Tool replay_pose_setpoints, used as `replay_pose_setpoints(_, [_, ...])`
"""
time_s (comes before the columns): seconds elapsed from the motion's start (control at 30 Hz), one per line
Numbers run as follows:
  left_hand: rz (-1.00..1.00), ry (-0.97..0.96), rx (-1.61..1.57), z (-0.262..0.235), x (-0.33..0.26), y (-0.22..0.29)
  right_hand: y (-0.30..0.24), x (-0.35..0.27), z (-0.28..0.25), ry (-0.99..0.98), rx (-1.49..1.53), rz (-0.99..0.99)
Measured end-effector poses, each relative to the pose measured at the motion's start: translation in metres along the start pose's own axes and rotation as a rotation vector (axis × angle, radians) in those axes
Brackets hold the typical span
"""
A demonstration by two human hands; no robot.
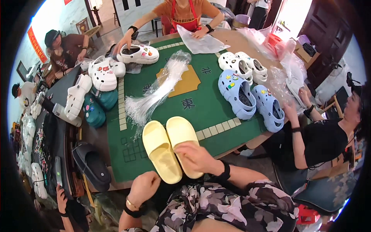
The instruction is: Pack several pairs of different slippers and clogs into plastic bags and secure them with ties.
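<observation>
A pair of pale yellow slide sandals (156, 145) lies side by side at the table's near edge, toes pointing away. My right hand (196, 157) is over the right slide, its fingers curled into a pinch; whatever they hold is too small to make out. Beside the left slide's heel is my left hand (143, 187), closed, fingertips near the sole's edge, their contents hidden. Just beyond the slides a bundle of clear thin plastic strands (154, 96) is spread across the green mat.
White clogs (103, 73) and teal clogs (94, 111) stand at the left, blue clogs (236, 92) at the right. A black slide (91, 166) lies near the left edge. Across the table a person in a red apron (181, 17) handles a plastic bag (199, 40); others sit at both sides.
</observation>
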State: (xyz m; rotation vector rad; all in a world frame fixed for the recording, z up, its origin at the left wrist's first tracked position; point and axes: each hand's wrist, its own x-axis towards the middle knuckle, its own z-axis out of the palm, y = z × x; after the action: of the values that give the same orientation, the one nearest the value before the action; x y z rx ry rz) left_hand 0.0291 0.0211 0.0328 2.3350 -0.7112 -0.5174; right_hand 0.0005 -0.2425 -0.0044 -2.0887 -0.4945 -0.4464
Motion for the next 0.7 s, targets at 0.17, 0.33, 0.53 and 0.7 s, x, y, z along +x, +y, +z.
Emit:
replay_pose_setpoints(0.17, [0.096, 0.097, -0.239, -0.002, 0.011, 0.034, -0.014, 0.004, 0.034, -0.298, 0.027, -0.054])
replay_pose_setpoints(0.33, [0.157, 0.067, -0.435, 0.0, 0.014, 0.027, -0.017, 0.0, 0.025, -0.307, 0.16, 0.018])
replay_pose_setpoints(0.53, [0.396, 0.199, 0.027, 0.021, 0.037, -0.016, -0.046, 0.002, -0.023, -0.419, 0.473, 0.204])
replay_pose_setpoints(0.7, [0.371, 0.126, 0.057, 0.023, 0.036, -0.031, -0.041, -0.011, -0.062, -0.256, 0.734, 0.296])
